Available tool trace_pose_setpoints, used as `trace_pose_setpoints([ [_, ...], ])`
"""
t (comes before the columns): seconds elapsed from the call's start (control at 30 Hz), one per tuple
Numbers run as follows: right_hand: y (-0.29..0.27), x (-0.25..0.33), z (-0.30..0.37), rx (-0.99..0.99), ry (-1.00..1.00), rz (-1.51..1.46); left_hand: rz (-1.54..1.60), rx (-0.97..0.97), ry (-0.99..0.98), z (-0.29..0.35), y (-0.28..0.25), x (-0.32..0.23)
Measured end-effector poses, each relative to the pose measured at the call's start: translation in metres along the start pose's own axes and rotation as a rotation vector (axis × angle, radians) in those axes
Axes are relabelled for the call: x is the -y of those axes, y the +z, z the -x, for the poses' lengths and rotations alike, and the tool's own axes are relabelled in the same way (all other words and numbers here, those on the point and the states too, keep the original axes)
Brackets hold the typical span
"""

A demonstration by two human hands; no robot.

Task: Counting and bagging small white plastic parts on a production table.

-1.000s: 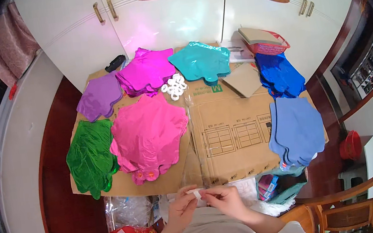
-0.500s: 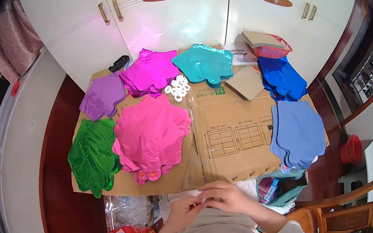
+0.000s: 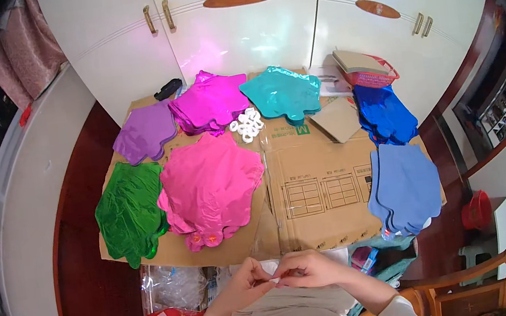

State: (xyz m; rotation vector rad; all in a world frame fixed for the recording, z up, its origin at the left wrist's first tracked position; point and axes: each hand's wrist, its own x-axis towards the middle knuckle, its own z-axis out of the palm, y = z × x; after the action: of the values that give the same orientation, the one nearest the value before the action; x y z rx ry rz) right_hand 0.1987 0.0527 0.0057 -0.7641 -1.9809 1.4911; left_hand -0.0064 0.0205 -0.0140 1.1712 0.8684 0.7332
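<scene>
Left hand [image 3: 249, 280]: thumb and fingers pinch tightly, the grip narrow on a small white piece [image 3: 274, 280] just in front of the person's body.
Right hand [image 3: 309, 268]: curls in from the other side, its grip equally narrow on the same small white piece, which the fingertips largely hide.
Cardboard [image 3: 320, 162]: lies flat beyond both hands, carrying colorful stacks of shaped sheets.
White rings [image 3: 247, 125]: heaped near the middle, just behind the pink stack [image 3: 213, 182].
Left half: the pink stack sits against a green stack [image 3: 130, 214]; behind them lie a purple stack [image 3: 144, 133] and a magenta stack [image 3: 211, 102].
Far edge: a teal stack [image 3: 283, 94] rests beside the magenta one.
Right side: a royal-blue stack [image 3: 385, 113] lies behind a pale-blue stack [image 3: 408, 186], near a tan board [image 3: 337, 120] and a red basket [image 3: 382, 79].
Lower right: a wooden chair [image 3: 483, 280] stands near the counter.
</scene>
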Motion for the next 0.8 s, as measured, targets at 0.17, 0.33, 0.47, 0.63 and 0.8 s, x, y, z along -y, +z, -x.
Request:
trace_pose_setpoints([
  [0.17,-0.018,0.018,-0.027,0.033,0.011,0.248,0.057,-0.310,0.224,-0.007,-0.005,-0.001],
  [0.33,-0.057,0.002,-0.104,-0.229,-0.270,0.617,0.047,-0.633,0.467,-0.002,-0.020,-0.015],
  [0.47,-0.096,-0.031,-0.188,-0.422,-0.329,0.944,0.106,-0.646,0.415,0.017,-0.026,-0.008],
  [0.63,-0.119,-0.076,-0.242,-0.537,-0.328,1.397,0.118,-0.696,0.396,0.032,-0.032,0.002],
  [0.8,-0.123,-0.073,-0.252,-0.498,-0.246,1.460,0.163,-0.723,0.370,0.034,-0.036,0.005],
])
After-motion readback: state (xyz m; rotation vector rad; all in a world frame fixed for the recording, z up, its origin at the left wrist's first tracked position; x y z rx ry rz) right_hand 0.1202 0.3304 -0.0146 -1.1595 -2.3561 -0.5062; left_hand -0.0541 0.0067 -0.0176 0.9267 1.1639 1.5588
